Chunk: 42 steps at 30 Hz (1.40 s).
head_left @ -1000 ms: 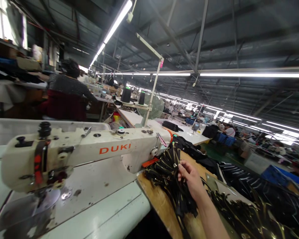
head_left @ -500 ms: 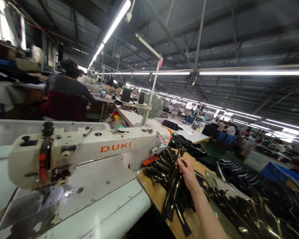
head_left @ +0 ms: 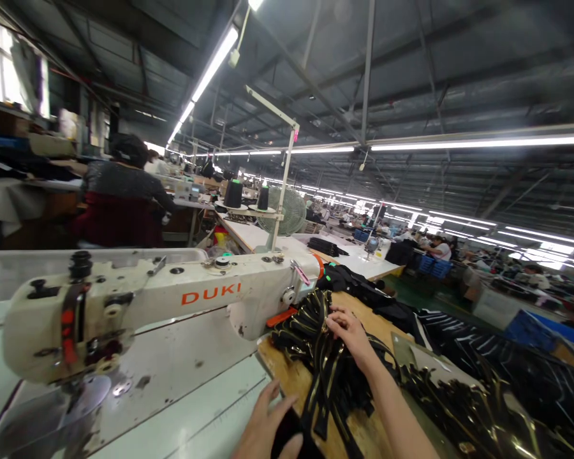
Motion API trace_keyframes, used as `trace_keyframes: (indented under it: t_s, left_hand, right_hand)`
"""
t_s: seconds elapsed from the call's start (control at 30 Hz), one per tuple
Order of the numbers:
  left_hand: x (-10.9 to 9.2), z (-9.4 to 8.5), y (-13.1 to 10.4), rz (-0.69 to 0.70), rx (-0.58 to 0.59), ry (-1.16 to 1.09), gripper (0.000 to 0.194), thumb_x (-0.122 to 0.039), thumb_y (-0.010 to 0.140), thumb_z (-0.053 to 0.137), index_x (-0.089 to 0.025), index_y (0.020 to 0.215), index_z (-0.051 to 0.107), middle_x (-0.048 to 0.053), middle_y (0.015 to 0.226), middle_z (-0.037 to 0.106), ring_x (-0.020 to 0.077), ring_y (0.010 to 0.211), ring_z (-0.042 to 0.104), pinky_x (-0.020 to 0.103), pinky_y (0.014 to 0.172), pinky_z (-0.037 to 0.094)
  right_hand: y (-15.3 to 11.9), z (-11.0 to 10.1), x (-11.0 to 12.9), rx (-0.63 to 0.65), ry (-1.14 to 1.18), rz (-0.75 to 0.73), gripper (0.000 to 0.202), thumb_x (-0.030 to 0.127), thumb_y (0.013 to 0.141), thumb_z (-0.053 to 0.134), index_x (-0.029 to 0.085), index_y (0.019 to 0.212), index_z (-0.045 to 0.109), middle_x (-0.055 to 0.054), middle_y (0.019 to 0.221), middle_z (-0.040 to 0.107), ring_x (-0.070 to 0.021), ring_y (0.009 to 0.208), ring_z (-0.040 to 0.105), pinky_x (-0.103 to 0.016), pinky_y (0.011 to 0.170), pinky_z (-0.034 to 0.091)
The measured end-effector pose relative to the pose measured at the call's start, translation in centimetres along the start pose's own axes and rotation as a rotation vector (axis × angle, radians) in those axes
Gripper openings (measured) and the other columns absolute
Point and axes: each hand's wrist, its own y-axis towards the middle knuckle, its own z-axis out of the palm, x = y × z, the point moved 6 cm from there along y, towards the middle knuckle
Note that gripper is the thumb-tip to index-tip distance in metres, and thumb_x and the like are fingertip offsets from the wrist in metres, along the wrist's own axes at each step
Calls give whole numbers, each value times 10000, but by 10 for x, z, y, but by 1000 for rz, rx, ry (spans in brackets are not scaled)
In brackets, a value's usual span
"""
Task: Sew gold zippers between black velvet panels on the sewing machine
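A bunch of black zippers with gold teeth (head_left: 323,357) lies fanned out on a wooden board (head_left: 287,370) right of the sewing machine. At its upper part my right hand (head_left: 347,328) has its fingers bent around a zipper near a small gold piece. Low in the view, over the edge of the pale green machine table (head_left: 210,408), is my left hand (head_left: 268,424), its fingers spread and nothing in them. It is left of the hanging zipper ends, apart from them.
The white DUKI sewing machine (head_left: 210,287) fills the left and middle. More gold-toothed zippers (head_left: 459,401) lie at the lower right, with striped black fabric (head_left: 497,344) behind. A seated person (head_left: 124,185) is at the back left; a thread stand (head_left: 287,185) rises behind the machine.
My left hand has come into view at the bottom. My right hand remains at the zippers, its fingers a little more spread. The whole view has shifted slightly.
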Motion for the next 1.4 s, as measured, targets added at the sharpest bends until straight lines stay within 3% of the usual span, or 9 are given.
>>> trace_keyframes:
  t_s: [0.13,0.23,0.37,0.5,0.8,1.0,1.1,1.2,1.4]
  left_hand:
    - [-22,22,74,51,90,110,477,-248,887,692,-226,1355,607,138,1597,312,360,1474,249,557,1195,203]
    - [-34,35,110,99,103,177,359,-263,928,689,-199,1278,638,115,1512,457,342,1430,343,613,1171,191]
    - [-33,38,122,113,-2,198,263,-319,982,634,-186,1209,642,98,1369,577,305,1301,500,593,1121,305]
    - [-25,16,117,94,-106,106,217,-343,994,614,-177,1125,660,83,1208,650,261,1125,615,510,1007,460]
    - [-32,-51,61,44,-256,-301,364,-487,879,715,-163,1038,663,73,1060,684,265,1035,637,457,967,474]
    - [-47,-60,15,-36,-272,-644,783,-510,795,798,-259,1445,442,35,1053,679,203,897,642,340,880,507]
    - [-48,-60,-3,-96,-243,-785,730,-448,768,848,-224,1386,531,57,1030,673,188,873,625,310,841,499]
    - [-42,-60,-24,-160,-207,-909,495,-424,723,891,-164,1099,700,54,924,646,141,765,586,226,681,473]
    - [-4,-73,-81,-332,-202,-1025,450,-509,652,903,-136,780,687,-53,592,471,2,393,216,156,400,225]
  right_hand:
    - [-6,7,9,100,-29,-54,443,613,798,706,172,776,740,-115,1235,515,-214,860,619,-338,741,517]
    - [-8,15,6,161,-74,-89,424,592,822,673,175,792,747,-103,1209,515,-168,743,604,-330,706,517]
    - [-9,24,-3,175,-174,-131,326,468,888,595,184,841,748,-77,1074,541,-170,735,597,-320,696,515]
    - [-12,31,-5,194,-308,-156,118,235,843,625,208,893,728,-42,974,552,-187,784,594,-325,760,511]
    - [-21,35,6,216,-421,-174,162,49,880,571,158,946,672,-36,1029,600,-202,977,592,-390,918,472]
    - [-31,45,34,166,-254,-112,152,223,907,553,176,914,697,-100,1033,570,-264,996,579,-434,960,434]
    - [-51,81,65,262,-71,-77,380,478,979,467,176,1032,691,-111,1020,584,-254,957,592,-399,890,480]
    - [-82,135,98,552,162,-1,649,715,945,384,155,1053,694,-56,768,604,-184,661,603,-273,572,498]
    - [-120,220,131,955,521,172,723,800,656,715,142,953,689,-12,691,588,-77,481,476,-174,440,357]
